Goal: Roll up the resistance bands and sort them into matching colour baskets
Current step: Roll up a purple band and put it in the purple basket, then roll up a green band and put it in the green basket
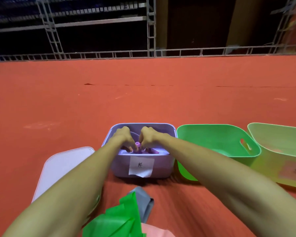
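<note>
Both hands reach down into the purple basket (167, 130), which carries a white paper label on its front wall. A rolled purple band (138, 144) stands on end inside it, its spiral end facing up. My left hand (124, 137) and my right hand (148, 136) pinch this roll from either side with curled fingers. More purple material lies under the fingers in the basket. An unrolled green band (116, 219) lies in folds at the near edge, partly over a grey band (144, 200). A pink band (152, 230) shows at the bottom.
A bright green basket (217, 134) sits right of the purple one, and a yellow-green basket (280, 151) stands further right. A pale lid (61, 166) lies left of the purple basket. All rest on red flooring (143, 96), with metal scaffolding behind.
</note>
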The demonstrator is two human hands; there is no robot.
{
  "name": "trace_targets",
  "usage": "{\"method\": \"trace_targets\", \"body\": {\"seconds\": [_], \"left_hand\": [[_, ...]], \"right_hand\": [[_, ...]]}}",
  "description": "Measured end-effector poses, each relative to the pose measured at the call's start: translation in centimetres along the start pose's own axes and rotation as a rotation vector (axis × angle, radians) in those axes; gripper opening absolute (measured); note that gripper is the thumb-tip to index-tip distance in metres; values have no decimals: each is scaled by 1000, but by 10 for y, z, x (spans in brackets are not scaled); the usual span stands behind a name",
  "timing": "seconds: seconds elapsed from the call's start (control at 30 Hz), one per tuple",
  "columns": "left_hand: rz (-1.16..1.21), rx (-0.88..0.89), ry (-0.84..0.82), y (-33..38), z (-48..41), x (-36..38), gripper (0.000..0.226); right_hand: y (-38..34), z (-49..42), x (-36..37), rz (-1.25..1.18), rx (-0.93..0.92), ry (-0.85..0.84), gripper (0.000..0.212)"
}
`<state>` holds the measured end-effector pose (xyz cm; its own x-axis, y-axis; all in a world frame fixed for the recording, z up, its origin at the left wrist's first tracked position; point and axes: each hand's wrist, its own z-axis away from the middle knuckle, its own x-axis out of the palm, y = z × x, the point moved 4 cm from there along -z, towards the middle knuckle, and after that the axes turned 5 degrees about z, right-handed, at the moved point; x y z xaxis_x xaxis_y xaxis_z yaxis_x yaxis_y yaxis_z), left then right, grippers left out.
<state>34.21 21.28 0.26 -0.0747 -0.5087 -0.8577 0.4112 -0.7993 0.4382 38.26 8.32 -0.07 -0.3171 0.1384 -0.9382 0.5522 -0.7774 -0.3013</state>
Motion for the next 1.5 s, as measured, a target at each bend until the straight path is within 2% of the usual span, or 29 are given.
{"method": "trace_targets", "body": {"seconds": [0.07, 0.17, 0.33, 0.4, 0.47, 0.57, 0.67, 0.73, 0.8, 0.87, 0.93, 1.0, 1.07, 1.13, 1.17, 1.23, 1.3, 1.43, 1.5], "left_hand": [[12, 15, 0, 2, 7, -10, 33], [47, 87, 94, 6, 30, -37, 26], [176, 269, 222, 12, 108, -72, 7], [253, 334, 213, 13, 142, -72, 6], [313, 384, 115, 16, 177, -61, 6], [285, 432, -81, 16, 223, -29, 6], [219, 410, -219, 6, 247, 9, 8], [160, 384, -245, -1, 256, 32, 6], [144, 373, -252, -6, 266, 53, 8], [162, 374, -238, -10, 273, 71, 7], [154, 377, -203, -18, 280, 83, 8], [135, 399, -142, -27, 283, 90, 8], [156, 415, 28, -40, 283, 89, 12], [183, 384, 268, -57, 280, 84, 10], [172, 351, 347, -65, 278, 82, 16], [79, 268, 368, -79, 272, 83, 41], [-3, 198, 350, -91, 266, 87, 51], [29, 121, 463, -99, 266, 85, 20], [108, 102, 533, -96, 268, 74, 19]], "right_hand": [[0, 7, -15, 36, 0, 32, 12], [4, 25, -41, -16, -8, 129, 2], [-5, 98, -67, -172, -103, 413, 13], [-12, 135, -65, -241, -136, 481, 12], [-16, 170, -57, -333, -165, 512, 7], [-21, 218, -30, -397, -204, 435, 3], [-18, 257, 10, -344, -183, 190, 18], [-14, 278, 38, -184, -113, 88, 35], [-11, 293, 61, -33, -30, 99, 52], [-10, 307, 76, -11, 22, 198, 57], [-13, 322, 83, -93, 6, 327, 46], [-20, 336, 85, -196, -71, 387, 28], [-27, 344, 89, -241, -125, 398, 13], [-30, 346, 93, -214, -126, 410, 9], [-29, 345, 94, -204, -112, 414, 10], [-26, 342, 95, -227, -72, 442, 12], [-21, 342, 98, -275, -36, 491, 12], [-8, 349, 106, -358, -1, 538, 11], [2, 353, 103, -369, 17, 541, 12]]}}
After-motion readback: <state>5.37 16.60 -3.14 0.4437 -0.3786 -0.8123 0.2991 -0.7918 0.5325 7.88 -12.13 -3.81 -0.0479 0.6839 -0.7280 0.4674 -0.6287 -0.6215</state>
